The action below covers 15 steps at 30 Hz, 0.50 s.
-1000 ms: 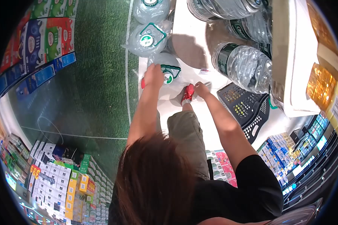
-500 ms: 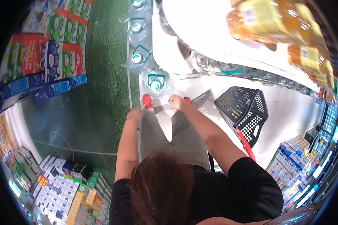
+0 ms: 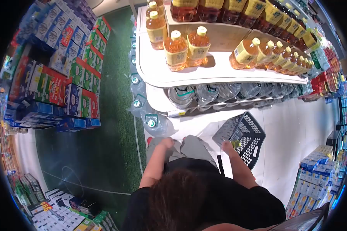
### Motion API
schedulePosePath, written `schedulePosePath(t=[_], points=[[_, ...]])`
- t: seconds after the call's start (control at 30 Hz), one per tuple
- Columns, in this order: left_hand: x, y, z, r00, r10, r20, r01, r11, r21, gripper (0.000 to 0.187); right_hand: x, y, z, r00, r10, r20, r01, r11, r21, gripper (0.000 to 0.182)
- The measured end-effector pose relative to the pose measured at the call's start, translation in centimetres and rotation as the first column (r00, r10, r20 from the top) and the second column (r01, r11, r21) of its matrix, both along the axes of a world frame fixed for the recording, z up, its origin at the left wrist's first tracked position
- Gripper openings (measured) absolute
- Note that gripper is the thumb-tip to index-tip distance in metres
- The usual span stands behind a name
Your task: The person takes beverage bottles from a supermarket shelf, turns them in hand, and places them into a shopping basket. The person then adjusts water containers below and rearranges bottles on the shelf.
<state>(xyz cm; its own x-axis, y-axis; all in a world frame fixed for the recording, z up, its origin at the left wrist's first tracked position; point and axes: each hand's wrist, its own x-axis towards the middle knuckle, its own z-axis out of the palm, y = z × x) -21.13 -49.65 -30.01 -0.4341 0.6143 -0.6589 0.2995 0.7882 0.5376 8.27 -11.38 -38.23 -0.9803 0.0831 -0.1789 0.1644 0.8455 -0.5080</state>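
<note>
My left hand (image 3: 167, 143) is above my left thigh, its fingers small and blurred; no object shows in it. My right hand (image 3: 228, 147) is out to the right, at the near side of a dark grey perforated shopping basket (image 3: 254, 133). Whether it touches the basket or grips anything cannot be made out. Something yellow-green (image 3: 236, 144) shows beside that hand, seemingly inside the basket. In front of my knees stands a large clear water bottle (image 3: 158, 125) with a green handle and cap.
A white shelf (image 3: 150, 73) ahead carries amber bottles (image 3: 176, 52) with yellow caps. Large water bottles (image 3: 181, 96) line its lower level. Stacked cartons (image 3: 81, 100) stand on the left beside green turf flooring (image 3: 117, 77); more boxes (image 3: 312, 173) are at the right.
The view has tilted up, bringing more of the shelf into sight. My right hand has moved right, from in front of my legs to the basket. My left hand has shifted over my thigh.
</note>
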Motion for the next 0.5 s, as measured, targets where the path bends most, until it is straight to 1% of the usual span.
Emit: schedulePosePath(t=[0.03,0.07,0.17,0.23,0.27,0.37,0.4,0.43,0.47,0.5], points=[[-0.5,1.0,1.6,0.999,0.035,-0.036,-0.036,0.999,-0.008,0.036,0.9,-0.2,4.8,0.856,-0.391,0.339,0.479,0.846,-0.235,0.021],[-0.8,1.9,2.8,0.995,0.069,-0.067,-0.071,0.997,-0.017,0.035,2.0,-0.4,9.3,0.558,-0.629,0.541,0.81,0.554,-0.191,0.021],[-2.7,3.0,4.4,0.961,0.254,-0.109,-0.243,0.964,0.104,0.035,4.2,-0.2,13.4,0.59,-0.604,0.536,0.791,0.565,-0.234,0.022],[-3.9,4.2,7.3,0.902,0.385,-0.193,-0.349,0.916,0.197,0.03,6.0,1.2,9.9,0.45,-0.634,0.629,0.892,0.28,-0.355,0.022],[-4.3,4.7,9.1,0.866,0.447,-0.226,-0.394,0.886,0.243,0.028,5.9,1.4,9.7,0.446,-0.589,0.674,0.891,0.222,-0.396,0.021],[-5.9,7.0,14.3,0.674,0.693,-0.255,-0.504,0.684,0.528,0.021,6.3,1.6,6.6,0.649,-0.482,0.588,0.749,0.536,-0.388,0.021],[-6.6,7.9,16.3,0.638,0.734,-0.232,-0.506,0.627,0.591,0.019,5.8,0.9,6.9,0.663,-0.495,0.562,0.736,0.568,-0.369,0.022],[-7.2,8.8,18.2,0.602,0.771,-0.206,-0.503,0.567,0.652,0.017,4.4,-0.5,9.5,0.644,-0.545,0.537,0.764,0.501,-0.408,0.025],[-7.9,9.6,20.0,0.566,0.805,-0.175,-0.496,0.503,0.708,0.017,4.0,-0.9,9.7,0.646,-0.528,0.551,0.761,0.502,-0.411,0.025],[-8.8,10.4,21.5,0.57,0.807,-0.154,-0.492,0.484,0.724,0.02,3.9,-1.2,9.4,0.648,-0.511,0.564,0.758,0.505,-0.413,0.025]])
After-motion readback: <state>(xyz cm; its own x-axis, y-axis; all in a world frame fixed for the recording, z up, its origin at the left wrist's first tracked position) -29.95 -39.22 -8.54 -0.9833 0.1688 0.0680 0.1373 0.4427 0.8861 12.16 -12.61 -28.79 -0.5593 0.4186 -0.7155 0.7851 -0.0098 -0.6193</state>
